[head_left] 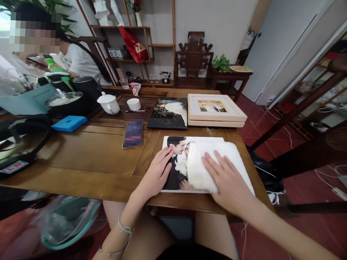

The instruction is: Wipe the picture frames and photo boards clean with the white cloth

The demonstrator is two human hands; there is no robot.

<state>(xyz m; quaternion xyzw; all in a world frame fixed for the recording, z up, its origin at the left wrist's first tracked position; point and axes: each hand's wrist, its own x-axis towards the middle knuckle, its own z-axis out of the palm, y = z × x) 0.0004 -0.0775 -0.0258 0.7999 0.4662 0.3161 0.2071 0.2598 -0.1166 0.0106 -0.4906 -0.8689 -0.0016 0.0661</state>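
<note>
While the left hand (156, 171) pins the wedding photo (175, 149) at the near edge of the wooden table (96, 153) with flat, spread fingers, the right hand (228, 182) lies unclenched on a white cloth (201, 162) over it, so wiping seems underway and a next stroke needs steady pressure.

Photo print (173, 172): black suit, white veil. Cloth (199, 172): white. Counter (96, 153): brown wood grain. Case (69, 123), ten o'clock: bright blue. Teapot (109, 103), cup (133, 104): white. Frame (216, 116), twelve o'clock: cream. Floor (267, 123): dark red.
</note>
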